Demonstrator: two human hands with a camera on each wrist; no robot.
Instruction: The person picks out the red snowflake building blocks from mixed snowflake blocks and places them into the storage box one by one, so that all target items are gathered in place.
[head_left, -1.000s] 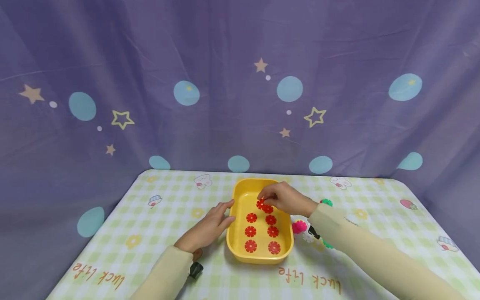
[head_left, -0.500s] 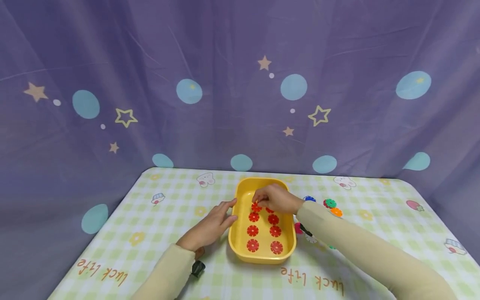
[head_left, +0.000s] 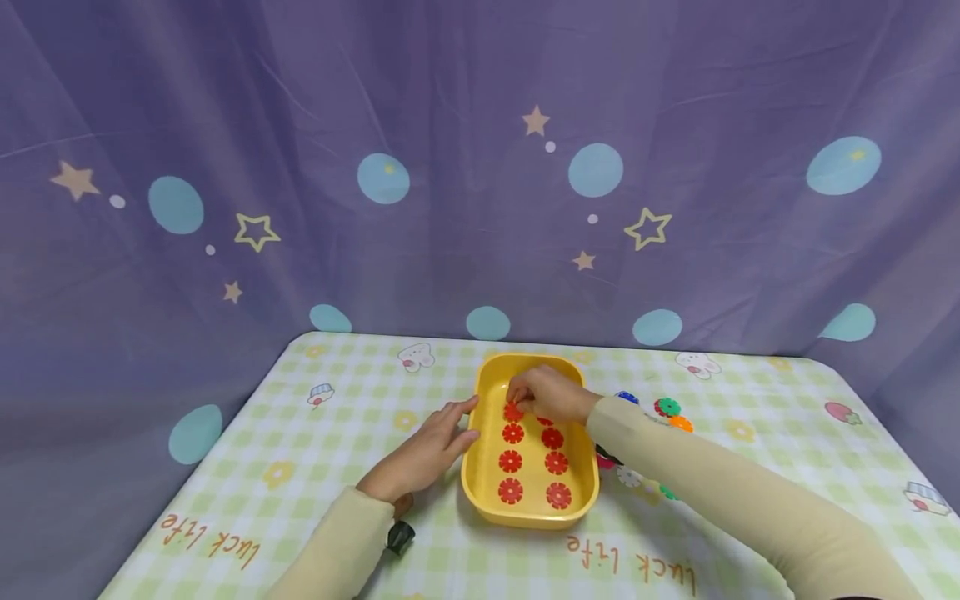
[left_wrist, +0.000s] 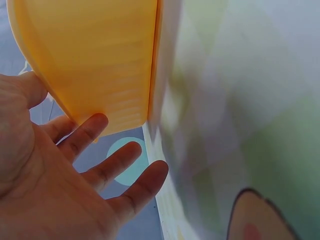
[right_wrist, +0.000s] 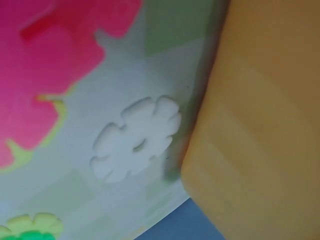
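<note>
A yellow plastic tray [head_left: 528,510] stands on the table with red notched flower-shaped discs [head_left: 511,491] lying in two columns inside it. My right hand [head_left: 553,395] is over the tray's far half, thumb and fingertips pinching a red disc [head_left: 513,412] at the far end of the left column. That hand partly covers another disc in the right column. At the tray's left side my left hand [head_left: 426,454] touches the rim with thumb and fingertips, its fingers spread, as the left wrist view shows against the tray wall [left_wrist: 100,65]. The right hand is out of its own wrist view.
Right of the tray lie loose discs: blue [head_left: 627,397], green [head_left: 667,407], orange [head_left: 681,423] and white [right_wrist: 137,141], with pink ones [right_wrist: 45,75] close by. The right forearm hides part of this group. A purple curtain [head_left: 450,167] hangs behind the checked tablecloth [head_left: 360,417].
My right hand has moved slightly left with the red disc, from beside the right column to the left column's far end. The left hand stays at the rim. The head view has shifted slightly.
</note>
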